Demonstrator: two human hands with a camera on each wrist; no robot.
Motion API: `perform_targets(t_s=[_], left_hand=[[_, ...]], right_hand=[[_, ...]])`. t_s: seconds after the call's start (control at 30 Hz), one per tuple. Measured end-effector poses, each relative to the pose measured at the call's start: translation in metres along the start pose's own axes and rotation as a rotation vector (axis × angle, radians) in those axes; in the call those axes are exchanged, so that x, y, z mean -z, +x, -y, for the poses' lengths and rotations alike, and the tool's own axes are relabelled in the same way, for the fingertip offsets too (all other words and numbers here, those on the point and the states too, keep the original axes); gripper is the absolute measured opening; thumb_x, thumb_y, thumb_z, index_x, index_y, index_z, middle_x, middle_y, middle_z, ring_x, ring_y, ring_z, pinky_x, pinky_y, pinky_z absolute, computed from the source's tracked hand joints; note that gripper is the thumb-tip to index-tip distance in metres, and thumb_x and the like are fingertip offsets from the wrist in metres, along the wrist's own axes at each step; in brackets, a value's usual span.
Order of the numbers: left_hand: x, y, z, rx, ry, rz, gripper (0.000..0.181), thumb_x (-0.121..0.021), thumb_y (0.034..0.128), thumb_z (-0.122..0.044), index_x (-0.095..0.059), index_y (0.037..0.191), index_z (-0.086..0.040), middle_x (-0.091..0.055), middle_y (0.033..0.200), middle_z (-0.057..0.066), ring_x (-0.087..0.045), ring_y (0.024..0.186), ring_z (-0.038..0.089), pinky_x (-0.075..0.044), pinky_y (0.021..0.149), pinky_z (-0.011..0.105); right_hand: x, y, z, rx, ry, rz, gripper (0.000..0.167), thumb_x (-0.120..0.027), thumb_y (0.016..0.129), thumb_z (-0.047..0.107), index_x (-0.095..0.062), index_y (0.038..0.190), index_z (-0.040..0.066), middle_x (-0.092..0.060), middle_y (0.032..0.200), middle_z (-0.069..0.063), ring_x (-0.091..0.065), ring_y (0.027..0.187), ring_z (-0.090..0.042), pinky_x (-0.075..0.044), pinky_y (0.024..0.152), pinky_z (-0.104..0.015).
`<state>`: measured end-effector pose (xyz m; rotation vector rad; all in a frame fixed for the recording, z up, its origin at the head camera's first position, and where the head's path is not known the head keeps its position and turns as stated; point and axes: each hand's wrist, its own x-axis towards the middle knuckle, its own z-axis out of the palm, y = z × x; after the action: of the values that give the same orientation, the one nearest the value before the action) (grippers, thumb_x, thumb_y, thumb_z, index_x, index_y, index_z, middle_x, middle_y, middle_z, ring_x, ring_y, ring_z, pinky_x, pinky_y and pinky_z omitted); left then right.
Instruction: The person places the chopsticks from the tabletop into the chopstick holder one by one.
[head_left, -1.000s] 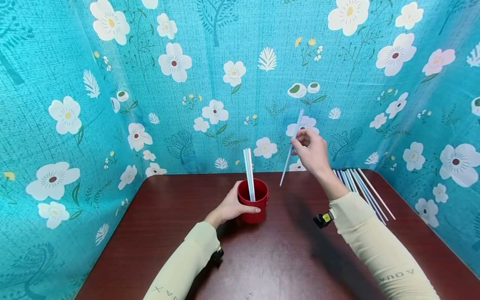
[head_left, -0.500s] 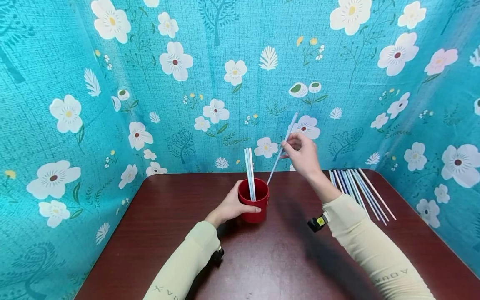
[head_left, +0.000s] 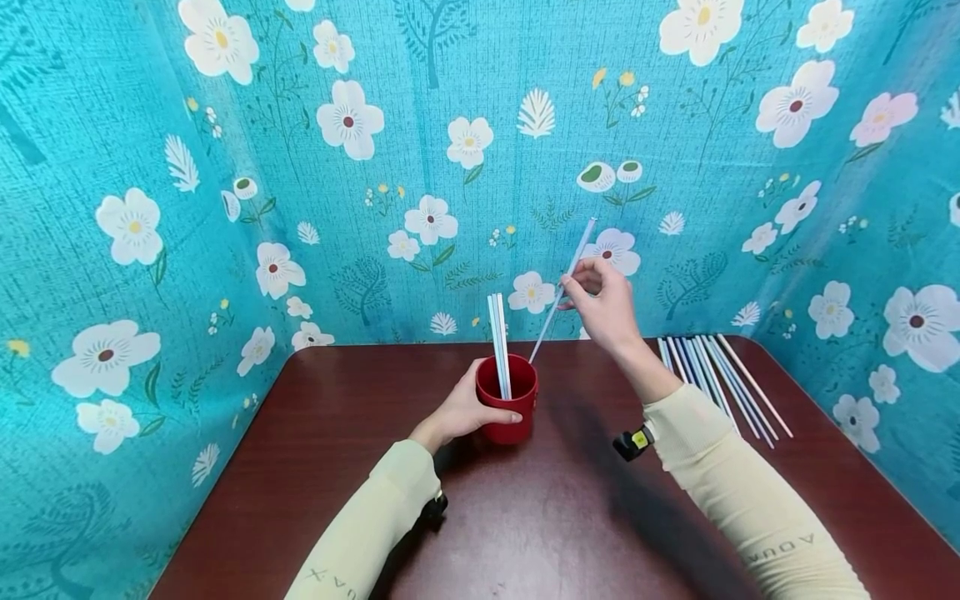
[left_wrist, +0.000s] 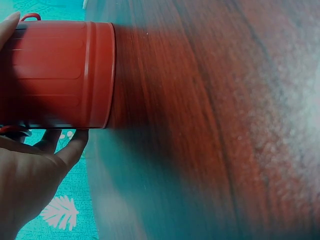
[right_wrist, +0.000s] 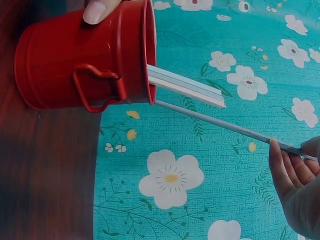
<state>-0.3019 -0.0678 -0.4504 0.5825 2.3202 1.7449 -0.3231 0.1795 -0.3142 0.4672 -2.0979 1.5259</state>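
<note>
In the head view my left hand (head_left: 467, 408) grips the red metal mug (head_left: 507, 429) from its left side, thumb across the front. The left wrist view shows the mug's wall (left_wrist: 55, 75) with fingers beneath it. A few pale straws (head_left: 499, 346) stand upright in the mug. My right hand (head_left: 603, 304) pinches a pale blue straw (head_left: 558, 300) between thumb and fingertips, tilted, to the right of the mug. Its lower end meets the mug's rim in the right wrist view; I cannot tell whether it is inside. The mug's wire handle (right_wrist: 82, 90) faces the right wrist camera.
Several white, blue and pinkish straws (head_left: 738, 392) lie side by side at the table's back right. The dark red-brown table (head_left: 345, 467) ends at a teal flowered cloth (head_left: 420, 275), which hangs behind and along both sides.
My right hand has moved left with the straw, bringing its lower end to the mug's rim. During the last half second it has hardly moved. The left hand and mug stay put.
</note>
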Motion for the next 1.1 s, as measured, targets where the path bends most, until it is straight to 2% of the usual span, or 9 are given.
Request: perform_targets(t_s=[0.2, 0.4, 0.5, 0.77, 0.93, 1.1], left_hand=[[0.001, 0.0, -0.001, 0.003, 0.0, -0.005, 0.092, -0.094, 0.0724, -0.021, -0.038, 0.146, -0.027, -0.053, 0.142, -0.004, -0.048, 0.132, 0.024, -0.06, 0.085, 0.042], [0.0, 0.001, 0.001, 0.0, -0.002, -0.006, 0.092, -0.094, 0.0726, -0.023, -0.038, 0.146, -0.027, -0.053, 0.141, -0.004, -0.049, 0.132, 0.025, -0.06, 0.086, 0.042], [0.0, 0.001, 0.001, -0.008, -0.001, -0.006, 0.092, -0.093, 0.0729, -0.023, -0.038, 0.147, -0.027, -0.053, 0.141, -0.004, -0.049, 0.131, 0.024, -0.06, 0.086, 0.042], [0.0, 0.003, 0.001, -0.012, -0.007, -0.012, 0.092, -0.094, 0.0724, -0.022, -0.039, 0.146, -0.029, -0.054, 0.139, -0.007, -0.05, 0.129, 0.021, -0.06, 0.087, 0.042], [0.0, 0.003, 0.002, -0.01, -0.003, -0.01, 0.091, -0.093, 0.0729, -0.022, -0.039, 0.146, -0.029, -0.054, 0.139, -0.006, -0.05, 0.129, 0.021, -0.059, 0.088, 0.042], [0.0, 0.003, 0.002, -0.004, -0.008, -0.008, 0.091, -0.094, 0.0728, -0.024, -0.039, 0.145, -0.029, -0.055, 0.139, -0.006, -0.05, 0.129, 0.021, -0.059, 0.088, 0.042]], right_hand=[[-0.006, -0.002, -0.007, -0.011, -0.042, 0.019, 0.022, -0.065, 0.102, 0.015, -0.058, 0.114, -0.002, -0.072, 0.103, -0.021, -0.075, 0.082, -0.028, -0.062, 0.072, -0.038], [-0.013, -0.007, -0.024, -0.065, -0.007, 0.077, 0.024, -0.061, 0.103, 0.01, -0.055, 0.117, -0.009, -0.069, 0.106, -0.03, -0.073, 0.084, -0.043, -0.061, 0.065, -0.028], [-0.016, -0.01, -0.03, -0.079, 0.002, 0.099, 0.024, -0.06, 0.103, 0.008, -0.054, 0.118, -0.01, -0.069, 0.106, -0.03, -0.071, 0.086, -0.046, -0.061, 0.065, -0.027], [-0.026, -0.014, -0.032, -0.068, -0.019, 0.122, 0.019, -0.061, 0.103, 0.009, -0.054, 0.112, -0.006, -0.069, 0.102, -0.027, -0.073, 0.082, -0.04, -0.063, 0.067, -0.036], [-0.03, -0.017, -0.039, -0.13, 0.009, 0.15, 0.018, -0.061, 0.102, 0.007, -0.055, 0.112, -0.006, -0.069, 0.102, -0.027, -0.074, 0.075, -0.03, -0.062, 0.065, -0.033], [-0.034, -0.021, -0.05, -0.177, 0.077, 0.184, 0.02, -0.061, 0.102, 0.006, -0.053, 0.112, -0.01, -0.066, 0.103, -0.034, -0.073, 0.082, -0.039, -0.063, 0.066, -0.034]])
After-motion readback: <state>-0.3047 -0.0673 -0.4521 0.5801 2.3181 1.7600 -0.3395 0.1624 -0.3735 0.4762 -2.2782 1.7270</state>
